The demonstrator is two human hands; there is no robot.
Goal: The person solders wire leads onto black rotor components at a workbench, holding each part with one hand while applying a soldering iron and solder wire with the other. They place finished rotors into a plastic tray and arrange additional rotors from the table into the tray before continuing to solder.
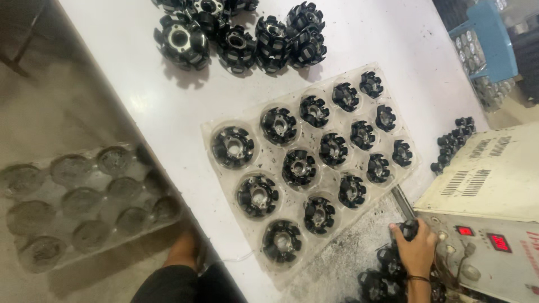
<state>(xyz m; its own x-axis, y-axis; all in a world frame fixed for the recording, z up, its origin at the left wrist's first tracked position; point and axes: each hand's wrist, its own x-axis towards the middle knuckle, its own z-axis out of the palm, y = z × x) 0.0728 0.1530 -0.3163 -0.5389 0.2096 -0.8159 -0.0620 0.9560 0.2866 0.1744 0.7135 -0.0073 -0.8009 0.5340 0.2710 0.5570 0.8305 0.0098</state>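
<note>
our right hand [416, 248] is clenching around a small black wound part [408, 229] just beside the cream machine box [494, 185], at the near end of a metal rod [402, 202]. we are not seeing our left hand. we are looking down at a clear plastic tray [359, 193] on the white table [140, 62], holding more black parts in its round pockets, with a loose pile [241, 33] lying beyond it.
</note>
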